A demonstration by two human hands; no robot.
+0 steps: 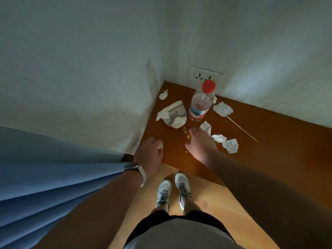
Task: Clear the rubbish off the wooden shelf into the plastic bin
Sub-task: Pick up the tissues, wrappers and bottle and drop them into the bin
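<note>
The wooden shelf (265, 130) fills a wall corner and carries rubbish. A clear plastic bottle (202, 102) with a red cap stands upright near the back. Left of it lies a torn paper packet (173, 114). Crumpled white paper bits (223, 108) lie around, with a thin wooden skewer (242, 129) to the right. My right hand (201, 142) hovers over the shelf front, its fingertips at a small yellow wrapper (186, 133). My left hand (150, 152) is curled at the shelf's left front edge around a white paper scrap (160, 146). No plastic bin is in view.
White walls close the corner, with a socket plate (206, 75) behind the bottle. A blue curtain (53, 177) hangs at the left. Below the shelf is light wooden floor (215, 203), where my feet in white trainers (173, 189) stand.
</note>
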